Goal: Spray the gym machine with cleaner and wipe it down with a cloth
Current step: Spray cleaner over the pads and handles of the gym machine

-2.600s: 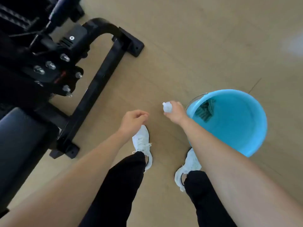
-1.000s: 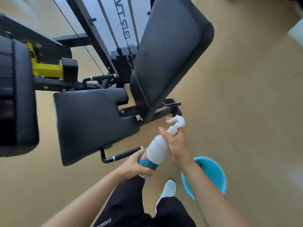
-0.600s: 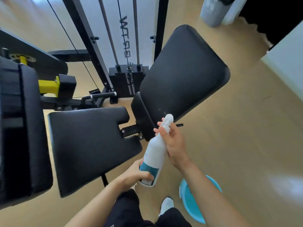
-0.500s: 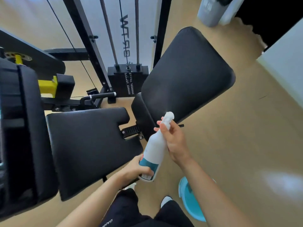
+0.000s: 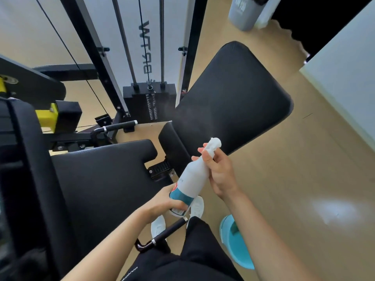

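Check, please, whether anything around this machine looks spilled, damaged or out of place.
Nothing stands out. The faint haze before the backrest pad is only mist from the spray bottle, which the left hand holds at its base and the right hand at its neck. The blue bucket stands upright.

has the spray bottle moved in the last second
Yes. The spray bottle has gone up toward the machine: a second ago its nozzle sat below the back pad; now the nozzle overlaps that pad's lower edge.
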### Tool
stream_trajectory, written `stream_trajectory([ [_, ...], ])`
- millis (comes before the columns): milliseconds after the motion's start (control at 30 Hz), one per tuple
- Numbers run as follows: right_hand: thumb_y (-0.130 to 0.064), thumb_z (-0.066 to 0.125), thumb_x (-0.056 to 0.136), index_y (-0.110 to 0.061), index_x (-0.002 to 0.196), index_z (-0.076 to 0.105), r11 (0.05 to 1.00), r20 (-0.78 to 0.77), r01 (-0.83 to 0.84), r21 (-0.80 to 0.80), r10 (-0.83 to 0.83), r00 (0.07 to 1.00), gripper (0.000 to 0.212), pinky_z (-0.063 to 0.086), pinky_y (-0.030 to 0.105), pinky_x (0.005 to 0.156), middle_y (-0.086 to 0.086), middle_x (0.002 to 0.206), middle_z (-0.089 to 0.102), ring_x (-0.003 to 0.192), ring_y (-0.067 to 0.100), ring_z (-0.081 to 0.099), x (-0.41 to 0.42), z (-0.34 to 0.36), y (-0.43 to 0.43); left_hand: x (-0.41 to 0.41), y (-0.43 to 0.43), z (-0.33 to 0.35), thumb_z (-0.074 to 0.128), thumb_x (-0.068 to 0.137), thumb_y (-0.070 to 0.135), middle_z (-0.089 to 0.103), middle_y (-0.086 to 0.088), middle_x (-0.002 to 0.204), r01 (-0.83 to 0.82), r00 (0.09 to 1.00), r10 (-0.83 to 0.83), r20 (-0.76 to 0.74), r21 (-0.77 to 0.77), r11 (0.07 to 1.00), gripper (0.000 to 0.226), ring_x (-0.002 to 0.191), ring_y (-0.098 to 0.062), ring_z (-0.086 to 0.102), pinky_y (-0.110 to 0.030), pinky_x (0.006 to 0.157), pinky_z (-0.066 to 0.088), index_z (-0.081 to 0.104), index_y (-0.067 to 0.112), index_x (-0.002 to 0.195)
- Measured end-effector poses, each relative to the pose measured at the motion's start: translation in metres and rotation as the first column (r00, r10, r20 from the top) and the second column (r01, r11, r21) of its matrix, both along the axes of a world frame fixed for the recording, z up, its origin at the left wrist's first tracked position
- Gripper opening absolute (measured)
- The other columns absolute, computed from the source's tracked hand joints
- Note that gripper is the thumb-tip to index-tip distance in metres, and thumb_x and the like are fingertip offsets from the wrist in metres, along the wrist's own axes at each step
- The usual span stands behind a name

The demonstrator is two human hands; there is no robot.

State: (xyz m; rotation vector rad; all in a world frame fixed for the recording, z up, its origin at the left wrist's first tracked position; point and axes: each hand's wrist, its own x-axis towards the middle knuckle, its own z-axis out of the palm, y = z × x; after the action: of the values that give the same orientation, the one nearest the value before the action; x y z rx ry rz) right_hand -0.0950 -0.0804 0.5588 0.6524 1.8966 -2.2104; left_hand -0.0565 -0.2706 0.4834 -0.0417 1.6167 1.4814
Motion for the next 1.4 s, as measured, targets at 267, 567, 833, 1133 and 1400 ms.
stream_trajectory([
  [267,-0.015,0.065,0.1,-0.017,0.13,0.054,0.983,-0.108,0.151,0.103,-0.14,0.984,0.032,0.06,0.04,0.089,-0.011,0.135,0.055,0.101,0.026,0.075,-0.017,0.008,0.018,-0.02,0.024,0.004,0.089,0.057,0.035,0.066,-0.009,0.114,-0.215,0.975,0.214,-0.062,-0.001,0.977,0.067,0.103,-0.028,0.07,-0.038,0.082,0.064,0.066,0.023,0.118],
  [567,-0.023,0.058,0.102,-0.029,0.089,0.046,0.826,-0.188,0.374,0.422,-0.324,0.927,0.018,0.056,0.032,0.071,0.016,0.084,0.068,0.064,0.015,0.074,-0.038,0.014,0.022,-0.036,0.051,0.011,0.088,0.054,0.041,0.064,-0.001,0.112,-0.101,0.975,0.089,-0.203,-0.048,0.994,0.067,0.106,-0.022,0.066,-0.034,0.083,0.064,0.063,0.025,0.115],
  [833,-0.015,0.06,0.098,-0.016,0.098,0.053,0.83,-0.086,0.376,0.413,-0.376,0.923,0.008,0.058,0.032,0.066,0.002,0.092,0.067,0.064,0.018,0.074,-0.02,0.001,0.029,-0.016,0.053,0.005,0.089,0.068,0.016,0.067,-0.01,0.108,-0.048,0.994,0.042,-0.103,-0.051,0.998,0.052,0.092,-0.022,0.073,-0.038,0.077,0.065,0.065,0.016,0.114],
  [1133,-0.022,0.064,0.1,-0.015,0.114,0.053,0.838,-0.02,0.186,0.513,-0.205,0.978,0.019,0.056,0.017,0.055,0.001,0.101,0.065,0.072,0.006,0.074,-0.01,-0.02,0.023,0.006,0.041,-0.009,0.088,0.073,0.012,0.069,-0.011,0.104,-0.04,0.999,0.039,-0.023,-0.076,0.996,0.047,0.082,-0.015,0.072,-0.023,0.071,0.058,0.066,0.013,0.115],
  [1400,-0.026,0.061,0.101,-0.012,0.105,0.052,0.897,0.225,0.028,0.442,-0.141,0.964,0.017,0.059,0.026,0.06,0.01,0.1,0.068,0.063,0.012,0.075,-0.013,-0.06,0.007,0.035,0.032,-0.028,0.088,0.055,0.033,0.073,-0.009,0.094,-0.112,0.984,0.128,0.126,-0.126,0.986,0.064,0.079,-0.016,0.072,-0.032,0.074,0.063,0.067,0.008,0.11],
])
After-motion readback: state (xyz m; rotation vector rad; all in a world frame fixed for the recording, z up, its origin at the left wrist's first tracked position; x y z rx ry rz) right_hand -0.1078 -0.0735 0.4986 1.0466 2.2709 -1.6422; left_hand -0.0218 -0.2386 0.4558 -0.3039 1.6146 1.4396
